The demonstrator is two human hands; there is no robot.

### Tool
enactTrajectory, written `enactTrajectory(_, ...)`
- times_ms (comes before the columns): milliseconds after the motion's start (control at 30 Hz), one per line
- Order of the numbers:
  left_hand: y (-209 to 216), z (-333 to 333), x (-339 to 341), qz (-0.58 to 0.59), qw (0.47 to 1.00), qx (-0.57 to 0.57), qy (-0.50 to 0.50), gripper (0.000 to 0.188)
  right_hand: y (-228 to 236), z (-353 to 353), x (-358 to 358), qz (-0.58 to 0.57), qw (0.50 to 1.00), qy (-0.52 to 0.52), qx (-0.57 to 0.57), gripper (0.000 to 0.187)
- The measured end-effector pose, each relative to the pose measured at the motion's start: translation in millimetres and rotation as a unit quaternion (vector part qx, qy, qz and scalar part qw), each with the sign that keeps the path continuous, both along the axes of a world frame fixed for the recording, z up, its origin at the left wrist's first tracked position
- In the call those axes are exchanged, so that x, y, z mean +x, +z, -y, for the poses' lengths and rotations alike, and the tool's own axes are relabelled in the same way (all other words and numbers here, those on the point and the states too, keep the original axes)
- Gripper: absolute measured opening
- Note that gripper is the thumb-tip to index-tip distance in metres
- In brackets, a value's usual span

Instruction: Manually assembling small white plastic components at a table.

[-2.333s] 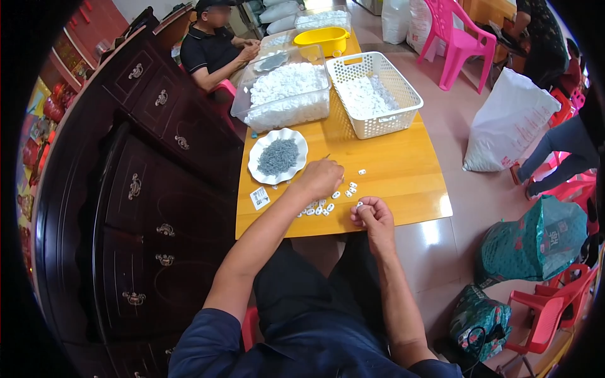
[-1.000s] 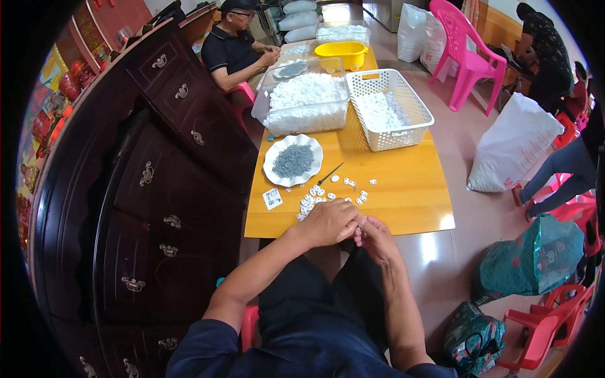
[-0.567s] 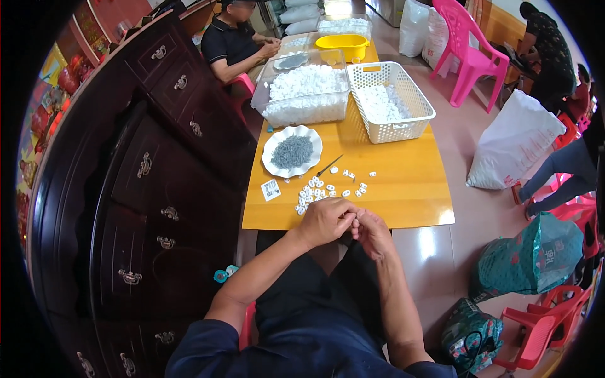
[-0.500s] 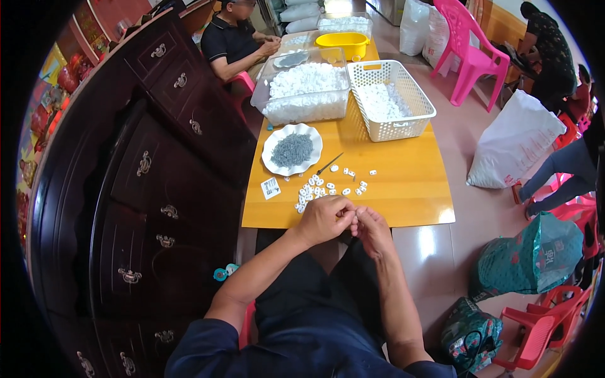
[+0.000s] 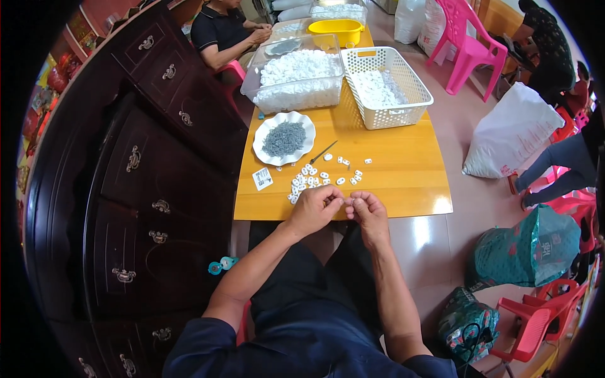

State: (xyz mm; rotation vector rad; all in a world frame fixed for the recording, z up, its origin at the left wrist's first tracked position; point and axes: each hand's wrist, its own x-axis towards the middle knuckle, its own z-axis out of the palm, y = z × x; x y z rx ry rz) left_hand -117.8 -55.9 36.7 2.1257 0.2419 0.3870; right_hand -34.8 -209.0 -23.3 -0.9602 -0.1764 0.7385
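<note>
My left hand [image 5: 317, 208] and my right hand [image 5: 369, 217] meet over the table's near edge, thumbs and fingertips pinched close together. Whatever sits between the fingertips is too small to make out. Just beyond the left hand lies a loose cluster of small white oval pieces [image 5: 302, 181], each with two dark holes. Several more white pieces [image 5: 341, 181] are scattered to the right. A white scalloped plate [image 5: 258, 149] holds a heap of small grey parts [image 5: 284, 138]. Between plate and pieces rests a thin dark pointed tool [image 5: 324, 152].
On the yellow table [image 5: 403, 183] stand a clear bin [image 5: 296, 97] of white pieces, a white basket [image 5: 397, 120] and a yellow tub [image 5: 337, 30]. A small printed card [image 5: 262, 179] lies left. A dark cabinet [image 5: 145, 208] flanks the left side. Across sits a co-worker [image 5: 224, 34].
My hands have drawn slightly apart at the fingertips, the right hand's fingers lifting a little. The whole view has shifted slightly, moving the table up and left in the picture.
</note>
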Motion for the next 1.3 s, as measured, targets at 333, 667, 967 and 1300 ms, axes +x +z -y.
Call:
enactTrajectory(333,-0.7,3.0,3.7,0.037,0.999,0.038,0.001,0.009,5.5,-0.8,-2.3,0.004,1.0,-0.024,-0.017,0.011)
enactTrajectory(667,4.7,6.8,4.4,0.015,0.999,0.049,0.001,0.01,5.7,-1.7,-2.5,0.026,0.999,-0.015,-0.025,0.009)
enactTrajectory(967,5.3,7.6,3.9,0.009,0.998,0.065,0.004,0.008,0.1,-1.4,-2.8,0.038,0.999,-0.005,-0.03,0.01)
enactTrajectory(1300,-1.7,5.7,5.3,0.035,0.995,0.091,-0.009,0.007,-0.7,-3.3,-8.9,0.058,0.998,-0.028,-0.025,0.008)
